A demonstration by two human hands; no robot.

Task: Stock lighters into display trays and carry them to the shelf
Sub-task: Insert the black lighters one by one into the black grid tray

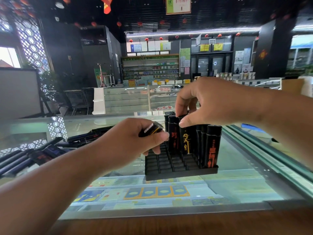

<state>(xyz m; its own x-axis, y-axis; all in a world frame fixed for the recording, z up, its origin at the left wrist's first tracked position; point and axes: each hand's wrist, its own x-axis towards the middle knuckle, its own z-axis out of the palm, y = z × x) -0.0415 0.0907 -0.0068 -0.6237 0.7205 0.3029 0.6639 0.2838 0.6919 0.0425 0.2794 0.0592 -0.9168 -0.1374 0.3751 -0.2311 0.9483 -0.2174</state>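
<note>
A black slotted display tray [179,173] stands on the glass counter [237,175], with several black lighters upright in its back and right slots. My right hand [216,100] pinches the top of an upright lighter with yellow print [186,141] in the tray. My left hand [135,141] grips another black lighter [151,130] lying sideways in its fingers, just left of the tray. The tray's front slots hold nothing.
A pile of loose black lighters [45,150] lies on the counter to the left. A sliding glass rail [271,160] runs along the right. A wooden edge [169,224] borders the counter nearest me. Cartons show beneath the glass.
</note>
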